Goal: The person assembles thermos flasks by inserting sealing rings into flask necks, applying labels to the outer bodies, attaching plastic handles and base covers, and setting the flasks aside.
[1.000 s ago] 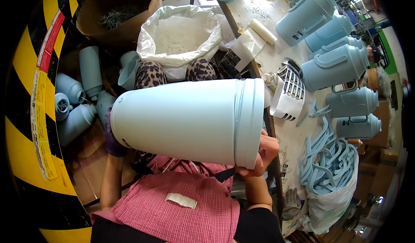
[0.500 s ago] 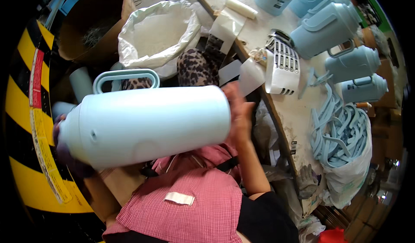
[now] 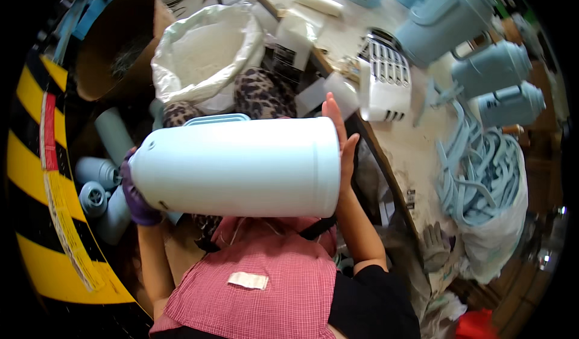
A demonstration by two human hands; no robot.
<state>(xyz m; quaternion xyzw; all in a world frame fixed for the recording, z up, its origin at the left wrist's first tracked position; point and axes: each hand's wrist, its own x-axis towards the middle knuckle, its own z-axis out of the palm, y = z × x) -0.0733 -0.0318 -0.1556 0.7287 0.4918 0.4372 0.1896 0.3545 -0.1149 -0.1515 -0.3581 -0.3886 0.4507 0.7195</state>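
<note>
A pale blue thermos jug (image 3: 241, 167) lies sideways in front of me, above my lap, its neck end to the left and flat base to the right. Its loop handle (image 3: 217, 119) shows only partly, along the far side. My left hand (image 3: 137, 195), in a purple glove, is closed around the neck end; the body hides some fingers. Bare and flat, my right hand (image 3: 344, 140) presses its palm to the base, with fingers stretched out and thumb apart.
Several blue jugs (image 3: 491, 67) and a white slotted part (image 3: 386, 85) stand on the table at right. Blue strips (image 3: 482, 176) fill a bag beside a grey glove (image 3: 435, 245). Ahead are a white-lined container (image 3: 160, 67) and a carton (image 3: 90, 49). More jugs (image 3: 96, 171) lie at left, near a striped barrier (image 3: 27, 200).
The jug has rolled about its length, so its handle has dropped behind the far side. It has also shifted slightly right, with both hands staying at its ends.
</note>
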